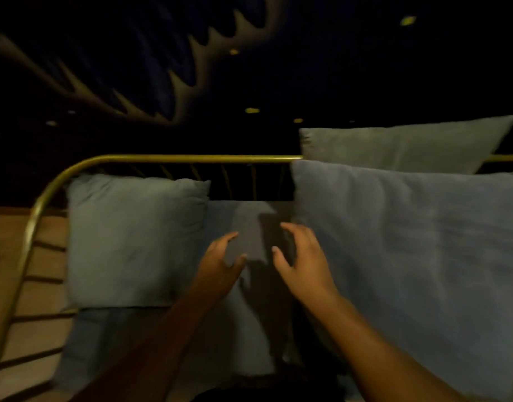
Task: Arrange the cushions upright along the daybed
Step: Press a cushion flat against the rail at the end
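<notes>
Hovering with fingers spread and empty over the bare gap of mattress, the left hand (pixel 220 261) and right hand (pixel 300 256) frame a choice — the large blue fabric cushion (pixel 409 256) leans just beside the right, the smaller square grey-blue cushion (pixel 133 239) stands upright farther left.

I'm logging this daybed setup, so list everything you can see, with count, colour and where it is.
Small square fabric cushion: 1, blue-grey, upright at the left end.
Large fabric cushion: 1, blue-grey, leaning on the right.
Pale fabric pillow: 1, grey-green, behind the large cushion, above the rail.
Curved metal daybed rail: 1, brass-coloured, along the back and left side.
Mattress cover: 1, grey-blue, between the cushions.
Wooden floor: tan, left.
Hands: left hand, right hand, both open, over the gap.
</notes>
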`<action>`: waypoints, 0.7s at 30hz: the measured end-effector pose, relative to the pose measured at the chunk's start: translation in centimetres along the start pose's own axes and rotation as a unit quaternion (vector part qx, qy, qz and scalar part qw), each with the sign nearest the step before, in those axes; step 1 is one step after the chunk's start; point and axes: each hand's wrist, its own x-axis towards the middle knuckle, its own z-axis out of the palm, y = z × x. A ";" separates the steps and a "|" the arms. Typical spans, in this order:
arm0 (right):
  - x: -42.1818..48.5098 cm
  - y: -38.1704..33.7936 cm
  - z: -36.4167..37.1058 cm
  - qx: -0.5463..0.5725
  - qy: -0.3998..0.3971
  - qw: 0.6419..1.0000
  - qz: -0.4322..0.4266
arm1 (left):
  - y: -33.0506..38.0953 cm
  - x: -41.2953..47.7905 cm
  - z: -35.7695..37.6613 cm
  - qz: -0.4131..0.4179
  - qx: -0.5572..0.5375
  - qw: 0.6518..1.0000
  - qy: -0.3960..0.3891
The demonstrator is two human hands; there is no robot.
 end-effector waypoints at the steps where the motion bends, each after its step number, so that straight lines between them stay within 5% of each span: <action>1: 0.5 -1.2 2.1 0.020 -0.021 1.000 0.007 | -2.1 0.0 -1.6 -0.017 0.000 1.000 0.004; 9: 6.0 -6.6 19.3 0.037 -0.174 0.979 0.096 | -16.9 2.4 -13.9 -0.171 -0.032 0.983 0.057; 13: 9.3 -6.7 26.0 0.087 -0.197 0.956 0.201 | -23.1 5.6 -18.6 -0.199 0.003 0.980 0.027; 21: 15.6 -4.2 34.6 0.128 -0.160 0.944 0.260 | -31.0 11.6 -22.1 -0.289 -0.016 0.948 0.135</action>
